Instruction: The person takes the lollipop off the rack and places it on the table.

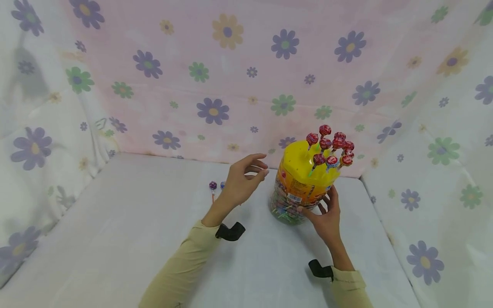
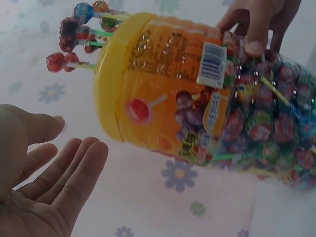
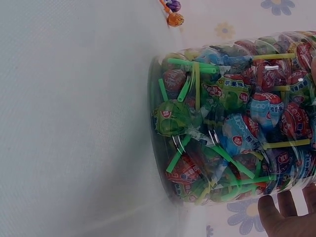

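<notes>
Right fingers (image 1: 334, 200) round the candy jar (image 1: 294, 188), left fingers (image 2: 83, 177) loose beside it — white tabletop (image 1: 135, 222), flower-printed cloth walls (image 1: 246, 90).

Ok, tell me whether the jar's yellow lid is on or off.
On: the yellow lid covers the top of the jar, and lollipops stick up from it.

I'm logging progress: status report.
Left grip empty, clear of lollipop jar. Right grip holding jar. Lollipops stand in yellow lid. No obstruction between left grip and jar.
</notes>
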Demonstrator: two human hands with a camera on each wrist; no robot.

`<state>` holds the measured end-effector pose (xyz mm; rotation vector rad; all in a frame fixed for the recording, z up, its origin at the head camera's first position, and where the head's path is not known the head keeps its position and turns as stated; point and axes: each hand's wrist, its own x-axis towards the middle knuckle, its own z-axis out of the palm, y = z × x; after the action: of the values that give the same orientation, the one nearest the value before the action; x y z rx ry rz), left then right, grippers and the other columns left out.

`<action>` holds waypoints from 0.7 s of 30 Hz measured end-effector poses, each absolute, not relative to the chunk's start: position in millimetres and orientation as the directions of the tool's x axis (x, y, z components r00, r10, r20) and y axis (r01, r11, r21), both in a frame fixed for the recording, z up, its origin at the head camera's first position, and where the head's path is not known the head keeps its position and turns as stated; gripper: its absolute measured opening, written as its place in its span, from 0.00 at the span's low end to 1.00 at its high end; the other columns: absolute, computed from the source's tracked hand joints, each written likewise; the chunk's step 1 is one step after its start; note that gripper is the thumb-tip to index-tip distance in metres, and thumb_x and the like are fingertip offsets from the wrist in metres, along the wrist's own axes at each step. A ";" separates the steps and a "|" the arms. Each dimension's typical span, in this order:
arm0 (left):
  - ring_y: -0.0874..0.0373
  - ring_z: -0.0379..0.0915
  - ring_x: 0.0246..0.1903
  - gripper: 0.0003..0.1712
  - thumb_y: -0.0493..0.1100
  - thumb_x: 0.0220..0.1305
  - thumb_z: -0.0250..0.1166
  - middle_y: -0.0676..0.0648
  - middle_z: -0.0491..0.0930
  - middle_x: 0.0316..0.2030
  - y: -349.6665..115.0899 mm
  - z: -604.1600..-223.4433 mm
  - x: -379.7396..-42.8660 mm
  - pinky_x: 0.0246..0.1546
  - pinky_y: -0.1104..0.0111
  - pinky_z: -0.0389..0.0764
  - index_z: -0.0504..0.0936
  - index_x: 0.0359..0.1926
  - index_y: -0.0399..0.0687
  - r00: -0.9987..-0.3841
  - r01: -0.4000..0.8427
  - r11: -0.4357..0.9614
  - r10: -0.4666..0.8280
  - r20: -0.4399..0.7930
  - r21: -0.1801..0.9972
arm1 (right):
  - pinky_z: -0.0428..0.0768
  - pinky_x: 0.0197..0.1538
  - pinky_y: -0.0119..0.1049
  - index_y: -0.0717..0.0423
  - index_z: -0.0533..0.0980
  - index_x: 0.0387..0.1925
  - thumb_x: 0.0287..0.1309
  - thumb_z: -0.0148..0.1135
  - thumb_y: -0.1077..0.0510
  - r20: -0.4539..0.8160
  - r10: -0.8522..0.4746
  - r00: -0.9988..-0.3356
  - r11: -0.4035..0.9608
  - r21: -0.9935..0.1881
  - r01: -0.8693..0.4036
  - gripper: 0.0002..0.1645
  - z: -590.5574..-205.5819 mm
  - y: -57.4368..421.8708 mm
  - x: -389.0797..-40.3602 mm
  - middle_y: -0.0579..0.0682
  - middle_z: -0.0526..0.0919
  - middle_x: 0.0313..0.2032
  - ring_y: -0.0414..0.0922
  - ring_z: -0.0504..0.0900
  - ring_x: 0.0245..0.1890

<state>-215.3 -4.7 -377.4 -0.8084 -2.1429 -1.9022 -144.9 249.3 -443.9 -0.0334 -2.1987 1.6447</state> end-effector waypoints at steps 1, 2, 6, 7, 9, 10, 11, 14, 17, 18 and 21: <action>0.47 0.84 0.46 0.23 0.34 0.69 0.65 0.37 0.83 0.46 1.1 -374.5 -215.0 0.46 0.65 0.87 0.77 0.64 0.40 -0.834 0.503 0.036 0.281 0.474 0.864 | 0.62 0.73 0.65 0.56 0.50 0.79 0.53 0.74 0.70 0.297 0.250 -0.922 0.310 -0.926 -0.215 0.59 -444.0 249.8 -144.9 0.60 0.60 0.73 0.61 0.64 0.71; 0.48 0.84 0.47 0.23 0.34 0.70 0.65 0.37 0.83 0.47 6.8 -371.5 -214.7 0.47 0.66 0.87 0.77 0.65 0.40 -0.827 0.517 0.035 0.279 0.488 0.855 | 0.62 0.73 0.65 0.56 0.50 0.79 0.53 0.74 0.70 0.300 0.250 -0.921 0.310 -0.925 -0.217 0.59 -444.1 250.2 -144.9 0.60 0.60 0.73 0.61 0.64 0.70; 0.48 0.83 0.51 0.23 0.35 0.71 0.63 0.38 0.82 0.50 27.1 -358.9 -216.2 0.51 0.65 0.85 0.76 0.65 0.38 -0.794 0.569 0.013 0.270 0.545 0.823 | 0.63 0.73 0.64 0.56 0.49 0.79 0.53 0.75 0.70 0.297 0.248 -0.922 0.313 -0.926 -0.214 0.59 -444.8 250.8 -145.5 0.60 0.61 0.73 0.61 0.65 0.70; 0.47 0.82 0.52 0.23 0.35 0.71 0.63 0.38 0.82 0.51 32.0 -355.4 -217.2 0.52 0.66 0.85 0.75 0.65 0.37 -0.785 0.579 0.003 0.273 0.556 0.815 | 0.63 0.73 0.64 0.56 0.49 0.79 0.54 0.75 0.69 0.293 0.249 -0.923 0.316 -0.925 -0.209 0.59 -444.8 251.2 -145.8 0.60 0.60 0.73 0.61 0.65 0.70; 0.47 0.81 0.54 0.23 0.34 0.72 0.62 0.37 0.81 0.54 41.4 -348.3 -218.8 0.54 0.66 0.84 0.74 0.66 0.37 -0.773 0.588 -0.021 0.282 0.569 0.809 | 0.63 0.73 0.63 0.56 0.49 0.79 0.54 0.75 0.69 0.282 0.254 -0.925 0.320 -0.927 -0.195 0.60 -444.5 252.0 -146.3 0.60 0.60 0.74 0.61 0.64 0.71; 0.47 0.81 0.55 0.23 0.34 0.72 0.61 0.37 0.81 0.55 45.4 -345.4 -219.1 0.55 0.66 0.83 0.74 0.67 0.37 -0.769 0.588 -0.030 0.288 0.571 0.808 | 0.63 0.73 0.63 0.56 0.48 0.79 0.54 0.75 0.68 0.274 0.256 -0.927 0.320 -0.929 -0.186 0.60 -444.7 251.8 -146.5 0.60 0.60 0.74 0.61 0.64 0.71; 0.46 0.80 0.56 0.24 0.34 0.73 0.60 0.37 0.80 0.56 49.2 -342.6 -219.0 0.56 0.66 0.83 0.73 0.67 0.37 -0.766 0.588 -0.039 0.296 0.571 0.808 | 0.63 0.73 0.63 0.56 0.48 0.79 0.54 0.75 0.68 0.270 0.258 -0.928 0.321 -0.930 -0.181 0.60 -445.0 251.7 -146.5 0.60 0.59 0.74 0.62 0.64 0.71; 0.46 0.78 0.59 0.25 0.33 0.74 0.59 0.37 0.79 0.60 59.3 -336.8 -218.4 0.58 0.67 0.81 0.71 0.69 0.38 -0.758 0.586 -0.058 0.313 0.572 0.808 | 0.63 0.73 0.63 0.56 0.48 0.79 0.54 0.75 0.68 0.267 0.261 -0.928 0.321 -0.930 -0.177 0.60 -445.2 251.7 -147.0 0.61 0.59 0.75 0.62 0.63 0.72; 0.45 0.77 0.61 0.26 0.33 0.75 0.58 0.35 0.77 0.62 67.9 -334.9 -219.0 0.60 0.67 0.80 0.69 0.71 0.38 -0.749 0.584 -0.088 0.325 0.578 0.807 | 0.62 0.73 0.63 0.57 0.48 0.79 0.54 0.75 0.67 0.270 0.262 -0.926 0.320 -0.930 -0.181 0.60 -445.5 251.8 -147.1 0.61 0.58 0.75 0.63 0.63 0.72; 0.45 0.77 0.61 0.26 0.33 0.75 0.58 0.35 0.77 0.62 70.5 -334.8 -219.6 0.60 0.68 0.80 0.69 0.71 0.37 -0.747 0.585 -0.097 0.324 0.581 0.805 | 0.63 0.73 0.63 0.57 0.49 0.79 0.54 0.75 0.67 0.271 0.263 -0.926 0.317 -0.931 -0.182 0.60 -445.7 252.0 -147.0 0.61 0.58 0.75 0.63 0.63 0.72; 0.45 0.78 0.60 0.26 0.32 0.74 0.58 0.34 0.78 0.59 76.9 -333.8 -221.0 0.60 0.68 0.80 0.69 0.71 0.36 -0.737 0.593 -0.119 0.318 0.596 0.797 | 0.63 0.73 0.62 0.56 0.49 0.79 0.55 0.75 0.67 0.265 0.265 -0.927 0.310 -0.934 -0.178 0.59 -445.6 252.0 -146.5 0.60 0.59 0.75 0.62 0.63 0.72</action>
<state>-221.0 76.9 -333.8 -1.0243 -1.9337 -1.9543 -146.5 252.0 -445.6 -0.0781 -2.2129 1.6498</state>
